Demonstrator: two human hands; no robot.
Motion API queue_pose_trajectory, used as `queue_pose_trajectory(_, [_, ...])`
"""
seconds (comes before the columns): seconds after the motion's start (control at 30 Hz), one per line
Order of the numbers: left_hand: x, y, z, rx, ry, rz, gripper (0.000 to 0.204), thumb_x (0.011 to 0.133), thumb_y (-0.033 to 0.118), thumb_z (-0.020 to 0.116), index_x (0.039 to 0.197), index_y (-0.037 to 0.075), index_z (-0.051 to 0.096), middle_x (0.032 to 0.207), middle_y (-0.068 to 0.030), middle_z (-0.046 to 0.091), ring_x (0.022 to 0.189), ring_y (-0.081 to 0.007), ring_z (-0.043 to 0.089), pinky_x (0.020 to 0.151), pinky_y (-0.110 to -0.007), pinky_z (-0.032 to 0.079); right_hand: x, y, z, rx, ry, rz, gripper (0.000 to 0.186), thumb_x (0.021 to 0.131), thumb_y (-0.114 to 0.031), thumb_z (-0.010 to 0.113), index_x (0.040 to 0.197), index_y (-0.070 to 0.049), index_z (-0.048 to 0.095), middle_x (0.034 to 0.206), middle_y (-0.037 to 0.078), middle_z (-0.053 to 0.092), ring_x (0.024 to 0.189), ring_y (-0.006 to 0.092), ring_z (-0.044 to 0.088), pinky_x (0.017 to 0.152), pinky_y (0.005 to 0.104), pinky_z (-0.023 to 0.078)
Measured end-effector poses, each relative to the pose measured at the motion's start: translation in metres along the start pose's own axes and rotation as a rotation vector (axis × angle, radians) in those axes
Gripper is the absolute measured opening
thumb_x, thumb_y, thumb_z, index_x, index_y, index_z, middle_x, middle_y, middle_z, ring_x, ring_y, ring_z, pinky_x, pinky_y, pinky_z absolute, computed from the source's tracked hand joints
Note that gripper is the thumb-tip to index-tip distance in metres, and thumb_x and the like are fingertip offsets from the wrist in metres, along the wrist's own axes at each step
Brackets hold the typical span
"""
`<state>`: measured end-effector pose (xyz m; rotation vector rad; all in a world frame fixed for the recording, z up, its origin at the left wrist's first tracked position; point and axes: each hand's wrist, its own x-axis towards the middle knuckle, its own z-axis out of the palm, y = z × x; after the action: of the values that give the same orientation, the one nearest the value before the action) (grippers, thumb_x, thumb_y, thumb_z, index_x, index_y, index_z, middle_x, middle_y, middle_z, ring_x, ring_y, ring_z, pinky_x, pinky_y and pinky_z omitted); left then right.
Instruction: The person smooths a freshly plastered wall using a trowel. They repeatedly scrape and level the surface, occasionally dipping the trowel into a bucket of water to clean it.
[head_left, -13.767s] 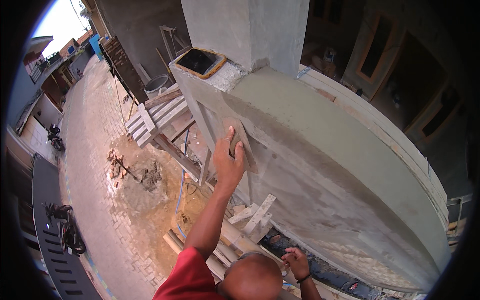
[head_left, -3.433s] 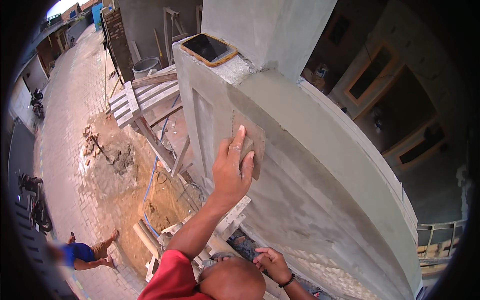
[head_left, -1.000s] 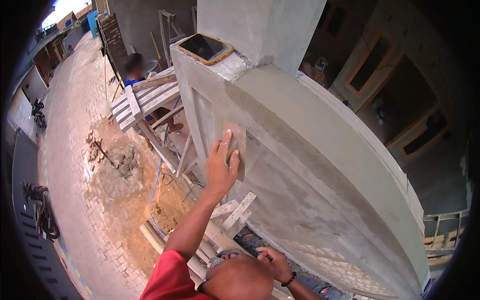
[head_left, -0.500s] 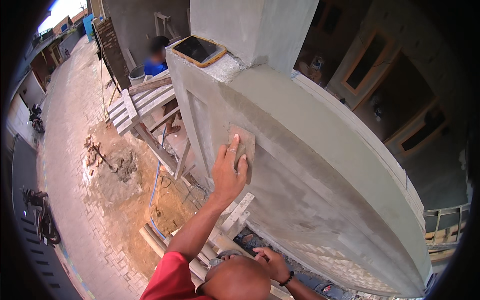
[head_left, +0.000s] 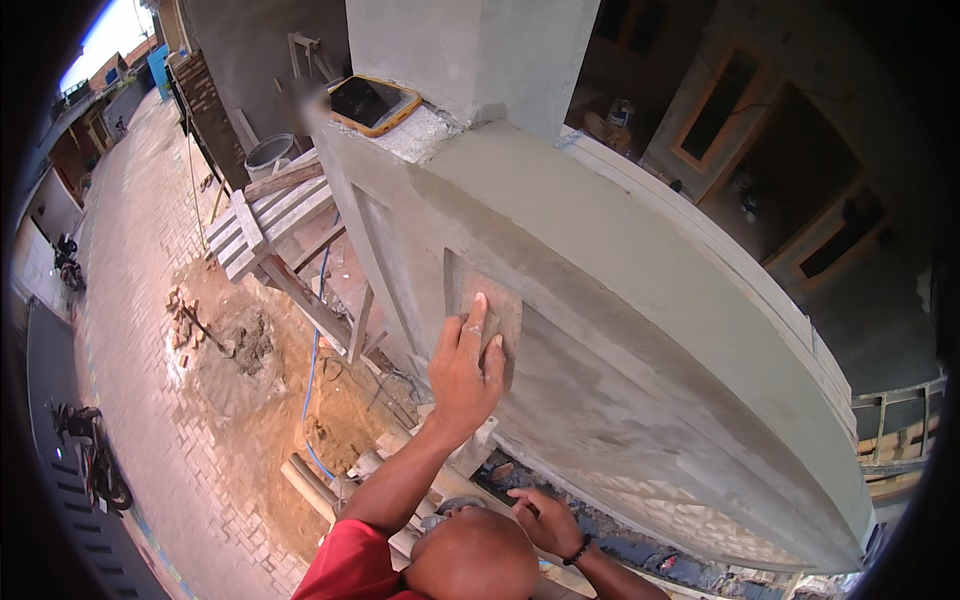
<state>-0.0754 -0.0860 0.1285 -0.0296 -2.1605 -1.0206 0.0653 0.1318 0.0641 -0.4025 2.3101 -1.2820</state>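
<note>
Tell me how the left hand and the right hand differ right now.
The left hand is raised on an outstretched arm and holds a float flat against the grey plastered wall. The right hand sits low near the wall's base, fingers curled. Whether it grips anything cannot be told. The right hand's wrist wears a dark band, and the left hand's wrist is plain. Both hands are bare.
</note>
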Motion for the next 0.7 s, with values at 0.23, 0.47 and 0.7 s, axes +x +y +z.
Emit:
queue_pose_trajectory(0.23, [0.056,0.062,0.004,-0.01,0.051,0.175,0.059,0.083,0.001,0.065,0.14,-0.003,0.049,0.102,-0.0188,0.056,0.084,-0.0325,0.057,0.072,-0.039,0.048,-0.002,-0.001,-0.005,-0.014,0.043,-0.02,0.025,0.09,-0.012,0.059,0.114,-0.004,0.063,0.083,0.016,0.068,0.077,0.0353,0.068,0.069,0.041,0.053])
queue_pose_trajectory(0.47, [-0.029,0.013,0.026,0.081,-0.032,0.138,0.066,0.077,0.002,0.071,0.14,0.001,0.05,0.103,-0.0175,0.056,0.084,-0.0323,0.057,0.072,-0.039,0.049,-0.005,0.006,-0.006,-0.003,0.043,-0.068,0.026,0.09,-0.01,0.058,0.114,-0.004,0.063,0.083,0.016,0.067,0.076,0.0354,0.067,0.069,0.0409,0.053])
queue_pose_trajectory(0.7, [0.04,0.077,0.016,-0.018,0.077,0.297,0.06,0.083,0.002,0.066,0.14,-0.002,0.049,0.106,-0.0215,0.057,0.088,-0.0345,0.058,0.076,-0.04,0.049,-0.005,0.012,-0.01,0.027,0.061,-0.036,0.026,0.089,-0.009,0.057,0.114,-0.003,0.063,0.081,0.016,0.066,0.076,0.0341,0.067,0.07,0.041,0.053])
